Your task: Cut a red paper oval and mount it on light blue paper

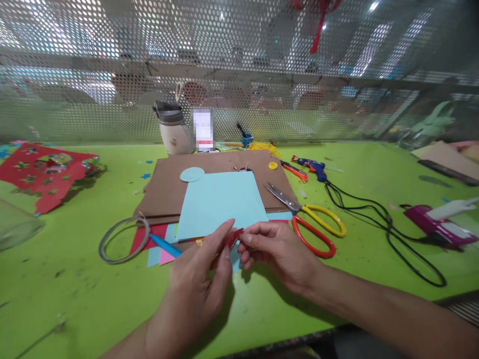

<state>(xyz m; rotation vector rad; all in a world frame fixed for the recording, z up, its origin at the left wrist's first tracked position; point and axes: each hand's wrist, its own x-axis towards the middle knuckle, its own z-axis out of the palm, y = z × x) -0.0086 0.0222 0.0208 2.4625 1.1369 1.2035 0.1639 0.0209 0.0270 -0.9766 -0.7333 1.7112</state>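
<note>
Near the table's front edge, my left hand point(202, 274) grips a small red piece point(234, 238), perhaps folded paper, between thumb and fingers. Its lower part is hidden by that hand. The thumb and forefinger of my right hand point(282, 254) pinch its pointed tip. Just beyond both hands a light-blue paper sheet point(224, 199) lies on brown cardboard point(164, 179). Scissors with one red and one yellow handle point(299, 207) rest half open to the right. A blue pen point(165, 245) and a coil of wire point(106, 244) lie left of my left hand.
A red paper cutout with stars point(56, 187) is at far left. Behind the cardboard stand a white tumbler point(174, 134) and a phone point(203, 129). To the right, a glue gun point(316, 168) trails a black cord point(389, 219) to a purple power strip point(422, 222).
</note>
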